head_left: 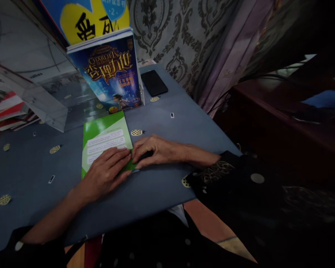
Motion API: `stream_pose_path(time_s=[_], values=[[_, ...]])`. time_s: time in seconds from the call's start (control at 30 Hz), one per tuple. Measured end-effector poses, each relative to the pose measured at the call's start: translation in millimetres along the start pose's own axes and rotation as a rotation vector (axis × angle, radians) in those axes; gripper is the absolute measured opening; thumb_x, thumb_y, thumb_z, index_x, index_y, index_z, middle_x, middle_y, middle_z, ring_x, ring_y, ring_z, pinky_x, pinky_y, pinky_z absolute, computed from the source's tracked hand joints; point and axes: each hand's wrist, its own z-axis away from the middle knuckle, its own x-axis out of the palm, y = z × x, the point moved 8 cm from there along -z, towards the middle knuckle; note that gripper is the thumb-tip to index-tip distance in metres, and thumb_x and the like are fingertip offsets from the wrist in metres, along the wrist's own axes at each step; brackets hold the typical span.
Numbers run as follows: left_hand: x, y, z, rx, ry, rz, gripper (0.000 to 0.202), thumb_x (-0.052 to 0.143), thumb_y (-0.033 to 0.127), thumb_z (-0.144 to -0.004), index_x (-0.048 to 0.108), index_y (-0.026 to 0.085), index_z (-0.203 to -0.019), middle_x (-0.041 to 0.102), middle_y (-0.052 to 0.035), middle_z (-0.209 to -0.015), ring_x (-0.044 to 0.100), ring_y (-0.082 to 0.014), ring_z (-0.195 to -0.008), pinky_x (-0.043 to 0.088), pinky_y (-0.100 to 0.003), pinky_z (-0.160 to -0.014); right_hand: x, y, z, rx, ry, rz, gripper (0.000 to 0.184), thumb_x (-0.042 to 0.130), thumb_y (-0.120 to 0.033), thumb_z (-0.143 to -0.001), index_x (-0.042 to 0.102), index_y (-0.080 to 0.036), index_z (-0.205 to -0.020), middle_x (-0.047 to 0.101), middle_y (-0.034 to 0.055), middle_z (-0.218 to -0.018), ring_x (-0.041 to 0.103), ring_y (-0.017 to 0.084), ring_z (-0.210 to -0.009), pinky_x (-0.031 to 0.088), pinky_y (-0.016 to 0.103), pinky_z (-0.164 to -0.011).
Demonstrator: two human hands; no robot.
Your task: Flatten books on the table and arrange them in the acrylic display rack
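A thin green book [104, 123] with white text panels lies flat on the table in front of me. My left hand [107, 169] rests across its lower part, fingers stretched out together and pressing on the cover. At the book's lower right corner, my right hand [155, 149] has its thumb and fingers closed on the edge. The fingertips of both hands nearly meet there, and they hide that corner. Just beyond the green book stands a blue comic-style book [108, 74] with golden title letters, upright and leaning slightly back.
Behind the blue book rises a yellow and blue book [72, 22]. A black phone [154, 82] lies to its right. Clear plastic bookends [51, 108] and several red and white books [9, 108] are at the left. The blue-grey table [162, 190] ends near a curtain [229, 63].
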Motion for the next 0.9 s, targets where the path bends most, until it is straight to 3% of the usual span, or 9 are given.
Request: stream_pose_path(time_s=[0.17,0.37,0.6,0.77,0.9], values=[[0.8,-1.9,2.8,-0.01,0.011,-0.004,0.034,0.057,0.027,-0.095,0.06,0.014,-0.127,0.069,-0.0139,-0.119,0.063,-0.0284,-0.113,0.056,-0.047,-0.095,1.3,-4.7,1.0,0.037,-0.057,0.105,0.019,0.078,-0.013,-0.079,0.071,-0.017,-0.096,0.065,0.0042,-0.1,0.061,0.017,-0.1,0.048,0.032,-0.093],[0.8,-4.5,1.2,-0.018,-0.043,0.02,0.042,0.066,0.037,-0.09,0.061,0.014,-0.125,0.069,-0.0155,-0.121,0.063,-0.03,-0.114,0.055,-0.047,-0.096,2.7,-5.8,1.2,0.021,-0.049,0.115,0.012,0.074,-0.012,-0.083,0.071,-0.015,-0.094,0.064,0.0046,-0.099,0.061,0.017,-0.098,0.048,0.03,-0.091],[-0.9,1.2,0.7,0.032,-0.02,-0.03,0.032,0.062,0.023,-0.093,0.061,0.011,-0.122,0.07,-0.0148,-0.119,0.063,-0.0278,-0.116,0.056,-0.046,-0.098,2.0,-1.4,0.6,0.037,-0.044,0.057,0.009,0.073,-0.017,-0.086,0.072,-0.016,-0.094,0.065,0.0038,-0.098,0.062,0.015,-0.096,0.049,0.03,-0.09],[-1.4,1.9,-0.6,0.025,-0.021,-0.014,0.029,0.058,0.019,-0.093,0.062,0.013,-0.122,0.071,-0.0127,-0.118,0.064,-0.0263,-0.116,0.056,-0.046,-0.098,1.3,-1.8,1.6,0.043,-0.049,0.074,0.018,0.073,-0.01,-0.083,0.072,-0.015,-0.101,0.065,0.0055,-0.102,0.062,0.017,-0.099,0.049,0.03,-0.091],[-2.2,-0.4,-0.8,-0.003,-0.011,0.02,0.032,0.058,0.018,-0.093,0.062,0.017,-0.125,0.071,-0.011,-0.119,0.064,-0.0258,-0.117,0.056,-0.046,-0.099,0.8,-0.6,1.3,0.041,-0.017,0.05,0.016,0.07,-0.009,-0.085,0.073,-0.017,-0.099,0.066,0.0044,-0.1,0.063,0.015,-0.097,0.05,0.029,-0.091]])
